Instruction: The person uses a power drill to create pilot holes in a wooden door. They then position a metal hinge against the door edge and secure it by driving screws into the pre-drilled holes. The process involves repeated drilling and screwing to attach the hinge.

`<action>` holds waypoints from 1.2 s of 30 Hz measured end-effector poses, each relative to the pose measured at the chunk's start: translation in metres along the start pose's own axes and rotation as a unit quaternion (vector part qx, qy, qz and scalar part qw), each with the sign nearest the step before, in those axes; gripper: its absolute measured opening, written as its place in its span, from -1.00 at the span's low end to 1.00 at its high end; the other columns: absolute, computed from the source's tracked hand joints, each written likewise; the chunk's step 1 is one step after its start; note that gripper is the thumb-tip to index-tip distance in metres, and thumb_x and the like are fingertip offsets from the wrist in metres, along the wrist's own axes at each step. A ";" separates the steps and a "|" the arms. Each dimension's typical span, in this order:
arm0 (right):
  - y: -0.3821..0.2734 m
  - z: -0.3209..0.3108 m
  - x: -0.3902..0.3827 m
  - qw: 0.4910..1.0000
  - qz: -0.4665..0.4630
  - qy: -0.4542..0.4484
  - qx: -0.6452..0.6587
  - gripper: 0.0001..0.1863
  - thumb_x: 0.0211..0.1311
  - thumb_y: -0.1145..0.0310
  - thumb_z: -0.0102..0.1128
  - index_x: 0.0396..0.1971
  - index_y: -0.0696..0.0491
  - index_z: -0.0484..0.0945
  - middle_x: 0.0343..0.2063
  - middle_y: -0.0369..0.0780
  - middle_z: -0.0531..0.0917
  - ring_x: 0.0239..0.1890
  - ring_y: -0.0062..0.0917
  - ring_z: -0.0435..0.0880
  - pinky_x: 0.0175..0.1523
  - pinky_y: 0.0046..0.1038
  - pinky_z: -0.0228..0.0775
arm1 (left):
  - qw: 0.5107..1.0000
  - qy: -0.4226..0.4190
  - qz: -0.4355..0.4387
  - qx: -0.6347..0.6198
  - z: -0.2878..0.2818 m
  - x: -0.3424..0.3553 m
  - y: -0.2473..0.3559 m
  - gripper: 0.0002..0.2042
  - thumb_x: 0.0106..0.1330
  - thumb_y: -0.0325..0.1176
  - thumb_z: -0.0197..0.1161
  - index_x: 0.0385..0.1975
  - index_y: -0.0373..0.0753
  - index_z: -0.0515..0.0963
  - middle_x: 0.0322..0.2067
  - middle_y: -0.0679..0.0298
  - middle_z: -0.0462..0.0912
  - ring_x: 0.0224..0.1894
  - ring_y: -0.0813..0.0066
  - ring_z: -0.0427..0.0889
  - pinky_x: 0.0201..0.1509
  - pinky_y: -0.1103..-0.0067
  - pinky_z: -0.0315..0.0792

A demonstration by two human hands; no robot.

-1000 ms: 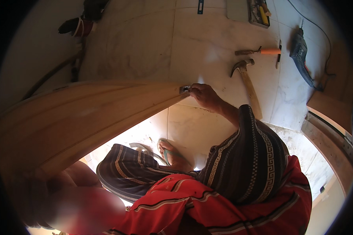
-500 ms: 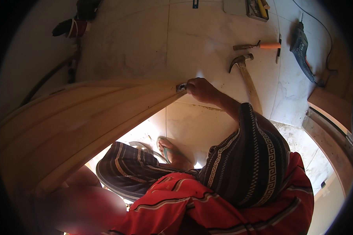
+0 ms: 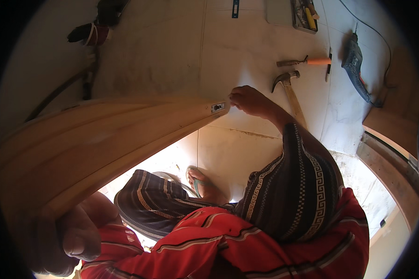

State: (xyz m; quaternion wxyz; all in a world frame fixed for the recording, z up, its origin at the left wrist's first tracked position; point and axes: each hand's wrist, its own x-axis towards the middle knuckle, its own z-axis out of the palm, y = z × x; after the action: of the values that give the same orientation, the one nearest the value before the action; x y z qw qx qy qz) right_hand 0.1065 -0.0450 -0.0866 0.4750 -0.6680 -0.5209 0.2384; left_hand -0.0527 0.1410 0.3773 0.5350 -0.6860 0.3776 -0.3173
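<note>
A long wooden door panel (image 3: 125, 125) runs from the lower left to the middle, with a small metal fitting (image 3: 217, 108) set into its far end. Just beyond that end is my right hand (image 3: 251, 101), its fingertips pinched together; whatever may be between them is too small to make out. In the shadow at the lower left, my left hand (image 3: 81, 232) is curled against the near end of the panel. Part of its grip is hidden in the dark.
On the tiled floor to the right lie a claw hammer (image 3: 292, 95), an orange-handled tool (image 3: 317, 61) and a corded drill (image 3: 354, 65). An open tool case (image 3: 304, 23) is at the top. My sandalled foot (image 3: 202, 183) stands below the panel. Wooden framing (image 3: 391, 162) is at far right.
My right hand has moved off the metal fitting, slightly up and right, so the fitting now shows fully. My left hand shows more clearly at the lower left.
</note>
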 end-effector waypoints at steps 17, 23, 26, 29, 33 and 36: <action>0.002 0.055 -0.019 0.862 0.343 -0.032 0.373 -0.75 0.43 0.24 0.42 -0.26 0.11 0.60 -0.39 -0.27 0.62 -0.39 -0.57 0.61 -0.28 -0.45 0.55 | 1.000 0.014 -0.007 0.000 0.006 0.010 0.002 -0.55 0.47 0.21 0.07 -0.14 -0.10 0.47 -0.47 0.45 0.36 -0.38 0.52 0.41 -0.10 0.36 0.26; 0.002 0.036 -0.001 0.820 0.321 -0.038 0.473 -0.68 0.23 0.27 0.60 -0.40 0.11 0.58 -0.50 -0.26 0.61 -0.50 -0.56 0.58 -0.38 -0.45 0.47 | 1.000 0.012 -0.002 -0.003 0.007 0.011 0.002 -0.56 0.48 0.19 0.07 -0.13 -0.11 0.47 -0.47 0.45 0.35 -0.38 0.53 0.40 -0.10 0.37 0.26; 0.004 0.036 0.005 0.861 0.366 -0.038 0.353 -0.69 0.17 0.30 0.62 -0.40 0.09 0.59 -0.48 -0.26 0.63 -0.47 -0.55 0.60 -0.31 -0.44 0.49 | 1.000 0.019 -0.005 -0.007 0.010 0.010 0.001 -0.57 0.48 0.19 0.07 -0.12 -0.11 0.47 -0.48 0.46 0.35 -0.38 0.53 0.40 -0.11 0.37 0.26; 0.003 0.038 0.007 0.878 0.331 -0.026 0.344 -0.72 0.16 0.33 0.60 -0.40 0.10 0.60 -0.45 -0.25 0.64 -0.45 -0.53 0.62 -0.26 -0.42 0.51 | 1.000 0.021 -0.006 -0.006 0.009 0.008 0.000 -0.57 0.49 0.18 0.07 -0.11 -0.11 0.47 -0.48 0.46 0.35 -0.38 0.53 0.40 -0.11 0.38 0.26; -0.001 0.034 -0.002 0.843 0.309 0.003 0.440 -0.73 0.21 0.29 0.53 -0.41 0.12 0.60 -0.49 -0.23 0.63 -0.45 -0.54 0.63 -0.28 -0.43 0.52 | 1.000 0.025 -0.010 -0.005 0.009 0.006 0.001 -0.58 0.49 0.17 0.07 -0.10 -0.11 0.47 -0.48 0.46 0.34 -0.39 0.54 0.40 -0.11 0.38 0.26; -0.006 0.039 0.000 0.837 0.330 0.015 0.437 -0.73 0.25 0.26 0.45 -0.43 0.13 0.60 -0.51 -0.22 0.63 -0.46 -0.54 0.64 -0.31 -0.43 0.55 | 1.000 0.027 -0.002 -0.004 0.008 0.012 0.002 -0.58 0.50 0.16 0.07 -0.09 -0.11 0.47 -0.48 0.46 0.34 -0.39 0.54 0.40 -0.12 0.39 0.26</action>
State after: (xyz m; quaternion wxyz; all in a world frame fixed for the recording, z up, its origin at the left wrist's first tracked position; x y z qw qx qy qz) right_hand 0.0722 -0.0297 -0.0977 0.6183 -0.5267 -0.1046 0.5739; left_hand -0.0401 0.1346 0.3735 0.5214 -0.6801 0.3913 -0.3354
